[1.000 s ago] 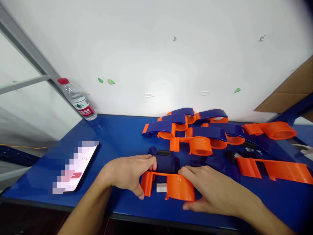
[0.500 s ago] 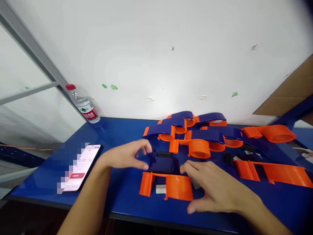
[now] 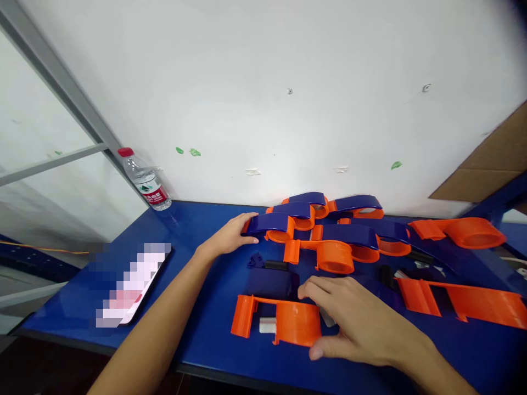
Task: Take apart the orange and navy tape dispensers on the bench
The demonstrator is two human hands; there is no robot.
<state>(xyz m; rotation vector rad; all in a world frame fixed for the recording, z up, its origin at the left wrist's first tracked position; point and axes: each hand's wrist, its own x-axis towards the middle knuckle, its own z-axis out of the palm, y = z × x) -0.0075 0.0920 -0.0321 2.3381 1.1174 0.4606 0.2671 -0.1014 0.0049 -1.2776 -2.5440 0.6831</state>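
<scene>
Orange part (image 3: 298,323) lies at the lower centre of the frame, on the blue surface (image 3: 206,334). Right hand (image 3: 354,318): grip released, thumb and fingers spread at the part's right end. Left hand (image 3: 228,235), centre: fingers and thumb straddle the left end of a blue-and-orange dispenser (image 3: 269,224); grip closure cannot be determined. Phone (image 3: 142,285): lower left. Bottle (image 3: 146,181): left, against the wall (image 3: 230,82).

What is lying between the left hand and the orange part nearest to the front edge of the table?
The head view shows a small blue piece, a black cylinder and a dark blue cover between them.
</scene>
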